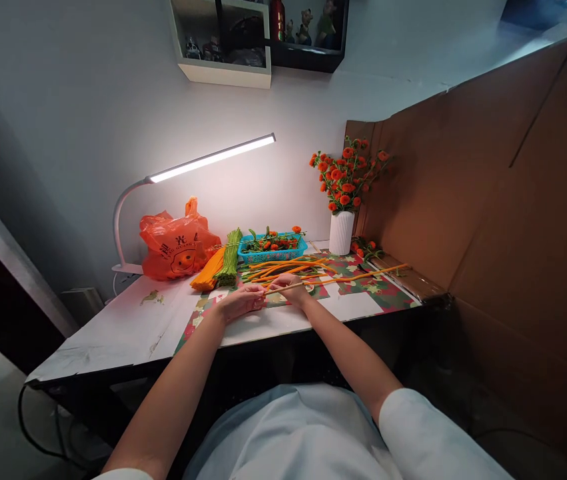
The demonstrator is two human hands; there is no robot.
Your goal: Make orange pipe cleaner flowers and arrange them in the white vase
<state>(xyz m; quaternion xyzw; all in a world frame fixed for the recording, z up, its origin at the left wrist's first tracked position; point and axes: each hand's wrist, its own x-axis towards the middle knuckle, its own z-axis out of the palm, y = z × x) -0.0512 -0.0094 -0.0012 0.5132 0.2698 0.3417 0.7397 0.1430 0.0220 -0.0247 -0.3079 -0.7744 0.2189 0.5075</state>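
Observation:
My left hand [243, 301] and my right hand [289, 287] are close together above the front of the table. Between them runs a thin tan stick [278, 290], its left end pinched in my left fingers. My right fingers close on the same stick further along. A long orange fuzzy stem [363, 274] stretches to the right beyond my right hand; whether it joins the stick I cannot tell. Just behind the hands lie loose orange pipe cleaners [288, 268]. A bundle of orange pipe cleaners [209, 272] and a green bundle [230, 259] lie to the left.
A blue basket [273, 255] of orange flowers and green stems stands behind. To its right is a white ribbed vase [342, 233] with orange flowers [346, 177]. An orange plastic bag [178, 243] and a lit lamp [213, 158] stand left. Cardboard [488, 180] walls the right side.

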